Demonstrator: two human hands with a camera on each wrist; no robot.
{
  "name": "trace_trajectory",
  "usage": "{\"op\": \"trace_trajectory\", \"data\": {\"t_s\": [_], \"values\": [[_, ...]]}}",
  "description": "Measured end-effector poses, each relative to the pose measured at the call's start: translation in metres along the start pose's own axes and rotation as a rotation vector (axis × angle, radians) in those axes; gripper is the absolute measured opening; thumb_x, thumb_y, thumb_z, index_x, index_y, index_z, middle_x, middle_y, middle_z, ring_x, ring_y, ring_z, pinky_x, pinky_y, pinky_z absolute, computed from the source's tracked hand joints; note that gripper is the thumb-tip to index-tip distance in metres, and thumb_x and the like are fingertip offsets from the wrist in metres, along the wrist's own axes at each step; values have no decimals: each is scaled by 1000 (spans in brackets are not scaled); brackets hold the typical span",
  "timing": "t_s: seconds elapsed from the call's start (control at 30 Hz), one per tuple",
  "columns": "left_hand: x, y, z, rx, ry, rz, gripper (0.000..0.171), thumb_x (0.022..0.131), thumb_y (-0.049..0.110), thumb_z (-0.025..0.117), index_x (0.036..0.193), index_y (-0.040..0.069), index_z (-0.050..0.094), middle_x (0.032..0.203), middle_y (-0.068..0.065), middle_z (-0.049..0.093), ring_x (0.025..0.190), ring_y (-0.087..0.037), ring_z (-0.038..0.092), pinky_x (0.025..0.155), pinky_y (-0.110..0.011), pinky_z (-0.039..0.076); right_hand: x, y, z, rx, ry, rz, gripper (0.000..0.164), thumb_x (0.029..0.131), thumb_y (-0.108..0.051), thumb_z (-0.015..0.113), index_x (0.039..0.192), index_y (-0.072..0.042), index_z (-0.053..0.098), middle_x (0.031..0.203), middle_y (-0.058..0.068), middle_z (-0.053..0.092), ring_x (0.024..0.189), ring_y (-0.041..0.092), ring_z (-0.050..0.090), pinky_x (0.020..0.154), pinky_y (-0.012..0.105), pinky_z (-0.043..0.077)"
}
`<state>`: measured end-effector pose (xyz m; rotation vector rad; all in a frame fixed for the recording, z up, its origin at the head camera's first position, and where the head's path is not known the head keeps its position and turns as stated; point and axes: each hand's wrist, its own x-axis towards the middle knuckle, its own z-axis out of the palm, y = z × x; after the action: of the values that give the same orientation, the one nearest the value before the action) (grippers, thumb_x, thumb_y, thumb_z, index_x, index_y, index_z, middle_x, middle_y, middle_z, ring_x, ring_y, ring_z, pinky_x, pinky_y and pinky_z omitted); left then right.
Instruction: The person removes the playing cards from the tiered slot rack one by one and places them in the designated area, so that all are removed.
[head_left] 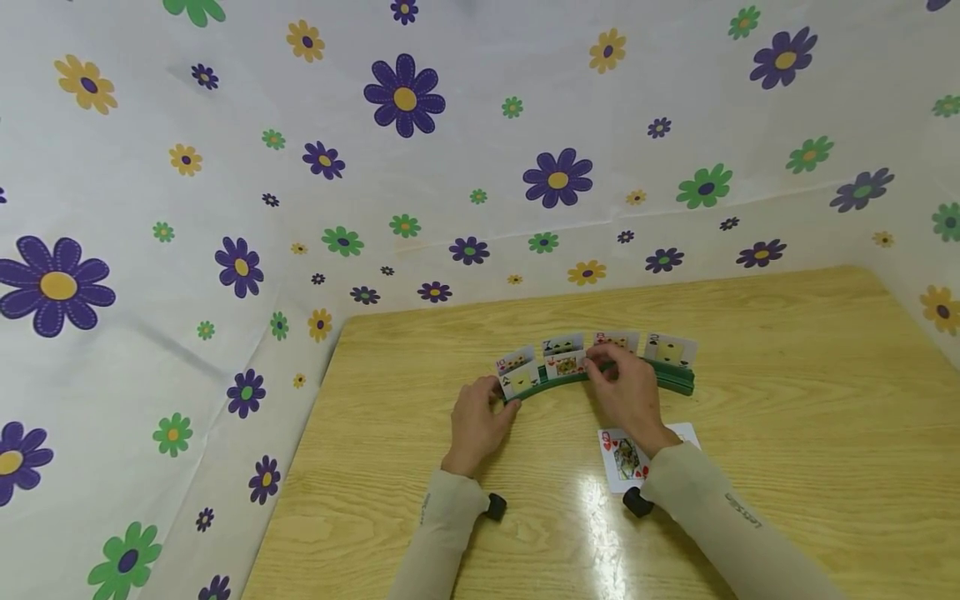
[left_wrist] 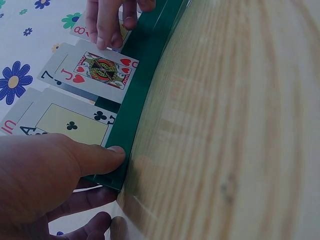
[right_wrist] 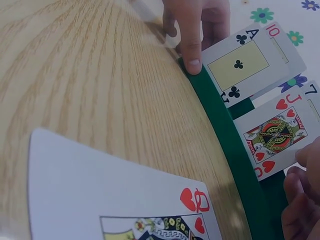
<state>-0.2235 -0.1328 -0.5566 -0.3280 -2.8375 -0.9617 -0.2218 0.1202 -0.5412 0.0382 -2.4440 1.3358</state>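
Note:
A curved green card holder stands on the table with playing cards upright in two rows. My left hand grips its left end, thumb on the front face and fingers behind. In the front row are an ace of clubs and a jack of hearts. The right hand pinches the jack at its right edge; the jack's lower edge is at the holder. Behind stand a red ten, a black seven, a red eight and a black two.
A queen of hearts lies face up on the wooden table, partly under the right forearm. More white card shows beyond the sleeve. Flower-patterned white sheeting hangs behind and beside the table.

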Motion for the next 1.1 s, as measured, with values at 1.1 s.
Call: {"op": "trace_trajectory", "data": {"t_s": [1.1], "values": [[0, 1, 1, 11, -1, 0, 25, 99, 26, 83, 115, 9, 75, 110, -8, 76, 95, -24, 61, 81, -36, 47, -6, 2, -14, 157, -39, -12, 15, 106, -10, 71, 120, -6, 76, 109, 13, 81, 93, 12, 71, 73, 16, 55]]}}
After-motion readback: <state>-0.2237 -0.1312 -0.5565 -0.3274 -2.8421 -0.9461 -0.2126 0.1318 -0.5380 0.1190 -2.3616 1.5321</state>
